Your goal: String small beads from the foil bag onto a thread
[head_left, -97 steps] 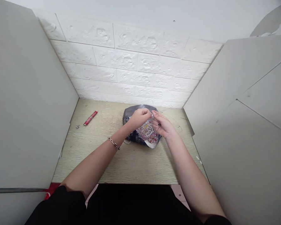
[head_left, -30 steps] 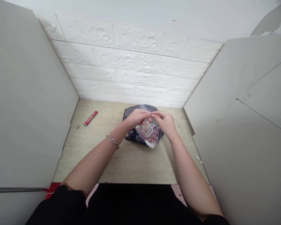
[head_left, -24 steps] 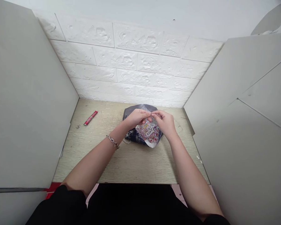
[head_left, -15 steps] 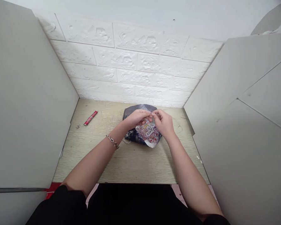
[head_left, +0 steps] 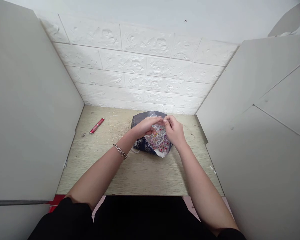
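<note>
Several small pink, red, white and clear beads (head_left: 160, 141) lie heaped in a clear plastic bag, which rests in a dark blue patterned pouch (head_left: 142, 145) with a grey lining. Above the beads, my left hand (head_left: 148, 126) has its upper fingers stretched toward the right hand, the lower ones bent below with a gap between. My right hand (head_left: 173, 130) is closed in a pinch at the left fingertips; what it pinches is too small to make out. A fine thread (head_left: 193, 135) curves over the table just right of that hand.
A red tube-shaped packet (head_left: 97, 126) and a small metallic bit (head_left: 83, 135) lie on the left of the wooden table (head_left: 145, 180). Grey panels (head_left: 27, 100) enclose both sides, with a white brick-patterned wall (head_left: 135, 63) behind. White scraps (head_left: 211, 168) lie near the right edge.
The left fingers have parted from their pinch and straightened toward the right hand. My right hand keeps its pinch, almost in the same place. Pouch and beads stay put.
</note>
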`<state>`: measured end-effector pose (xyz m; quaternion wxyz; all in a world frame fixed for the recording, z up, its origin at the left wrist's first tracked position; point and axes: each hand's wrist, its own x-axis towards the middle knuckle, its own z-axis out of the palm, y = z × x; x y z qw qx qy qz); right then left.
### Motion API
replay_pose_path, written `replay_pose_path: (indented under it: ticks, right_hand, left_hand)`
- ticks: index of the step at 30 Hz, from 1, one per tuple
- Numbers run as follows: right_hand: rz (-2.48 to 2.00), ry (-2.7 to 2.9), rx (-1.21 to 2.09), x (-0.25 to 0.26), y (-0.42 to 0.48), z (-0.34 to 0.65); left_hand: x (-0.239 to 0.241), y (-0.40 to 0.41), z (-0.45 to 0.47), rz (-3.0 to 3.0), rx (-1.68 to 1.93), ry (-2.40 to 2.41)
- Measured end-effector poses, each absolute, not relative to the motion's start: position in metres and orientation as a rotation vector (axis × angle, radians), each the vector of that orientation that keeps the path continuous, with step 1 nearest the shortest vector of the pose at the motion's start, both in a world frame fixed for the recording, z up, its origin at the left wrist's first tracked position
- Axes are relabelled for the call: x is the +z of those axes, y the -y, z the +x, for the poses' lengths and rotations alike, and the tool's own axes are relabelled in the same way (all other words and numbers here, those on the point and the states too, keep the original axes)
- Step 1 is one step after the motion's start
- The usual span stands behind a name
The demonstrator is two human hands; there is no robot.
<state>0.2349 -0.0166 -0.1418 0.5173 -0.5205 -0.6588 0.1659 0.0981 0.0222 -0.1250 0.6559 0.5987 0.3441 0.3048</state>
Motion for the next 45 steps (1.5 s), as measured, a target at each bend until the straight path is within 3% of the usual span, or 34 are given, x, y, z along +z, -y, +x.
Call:
replay_pose_path:
  ticks: [5, 11, 14, 29, 39, 45]
  right_hand:
    - [-1.151, 1.453, 0.615, -0.142, 0.013, 0.233]
    - [-0.878, 0.795, 1.282, -0.14, 0.006, 0.232]
    - [-0.831, 0.573, 1.426, -0.14, 0.003, 0.234]
    - [-0.868, 0.489, 1.321, -0.144, 0.004, 0.217]
    - [-0.862, 0.551, 1.348, -0.148, 0.004, 0.216]
    - [-0.808, 0.503, 1.267, -0.147, 0.003, 0.223]
  left_hand:
    - [-0.124, -0.021, 0.097, 1.443, 0.692, -0.763]
    - [-0.125, -0.022, 0.099, 1.457, 0.725, -0.746]
    - [-0.126, -0.023, 0.101, 1.495, 0.749, -0.796]
    - [-0.14, -0.015, 0.113, 2.434, 0.854, -1.034]
    - [-0.136, -0.011, 0.114, 2.505, 0.823, -1.109]
    - [-0.132, -0.014, 0.112, 1.976, 0.847, -1.079]
